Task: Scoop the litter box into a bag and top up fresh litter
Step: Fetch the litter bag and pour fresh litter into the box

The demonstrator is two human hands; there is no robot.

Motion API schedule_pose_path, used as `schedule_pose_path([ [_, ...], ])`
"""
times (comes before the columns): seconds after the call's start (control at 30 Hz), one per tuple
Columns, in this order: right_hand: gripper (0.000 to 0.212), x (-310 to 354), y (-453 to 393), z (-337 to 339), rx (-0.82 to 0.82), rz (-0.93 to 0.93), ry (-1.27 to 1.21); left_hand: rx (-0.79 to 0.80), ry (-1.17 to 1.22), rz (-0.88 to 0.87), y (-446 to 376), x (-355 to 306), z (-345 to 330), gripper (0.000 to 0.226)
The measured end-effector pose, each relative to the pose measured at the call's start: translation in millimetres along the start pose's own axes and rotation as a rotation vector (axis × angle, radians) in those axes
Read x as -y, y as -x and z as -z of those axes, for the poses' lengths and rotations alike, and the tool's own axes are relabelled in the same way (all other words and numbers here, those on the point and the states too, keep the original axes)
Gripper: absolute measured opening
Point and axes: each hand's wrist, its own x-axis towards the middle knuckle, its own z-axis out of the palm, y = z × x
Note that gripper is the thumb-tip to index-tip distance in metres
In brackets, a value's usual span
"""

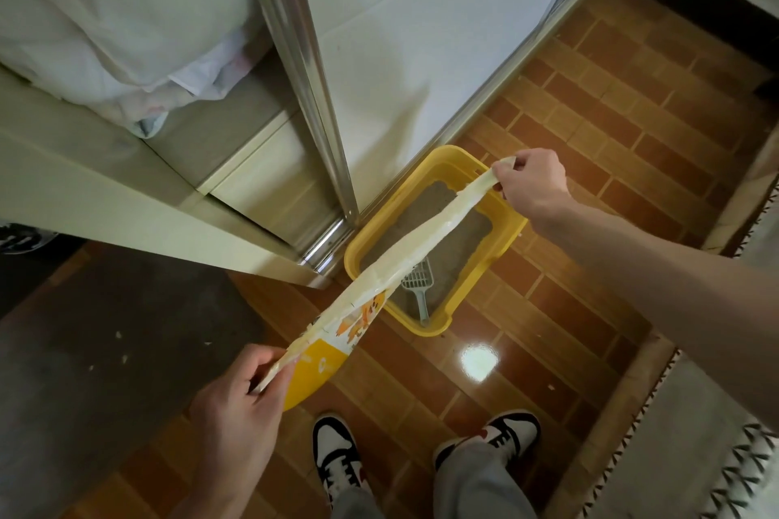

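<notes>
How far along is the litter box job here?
Scooping cannot be judged; the scoop lies in the yellow litter box. In hand: the left hand and right hand stretch the top of the litter bag. Left: pouring fresh litter.

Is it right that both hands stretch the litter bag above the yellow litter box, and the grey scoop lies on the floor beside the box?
Not quite. The head view shows the scoop lying inside the litter box, on the litter. Left hand and right hand do stretch the litter bag above it.
</notes>
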Motion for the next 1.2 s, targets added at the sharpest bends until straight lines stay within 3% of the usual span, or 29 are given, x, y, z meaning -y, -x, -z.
schedule_pose_path([
  [0.33,0.015,2.9,3.7,-8.3,-0.024,-0.003,-0.028,0.010,0.000,0.009,-6.7,3.7,7.2,0.026],
  [0.57,0.021,-3.2,11.6,-11.8,-0.028,-0.021,-0.011,0.052,0.025,0.107,0.1,11.1,-7.7,0.020],
  [1.07,0.025,-32.3,33.7,-14.5,0.052,-0.052,0.082,0.062,-0.092,-0.044,23.7,14.4,-3.2,0.033],
  [1.2,0.025,-41.4,56.8,-20.5,0.011,-0.043,0.067,0.158,-0.193,-0.009,22.7,21.8,-2.8,0.018],
])
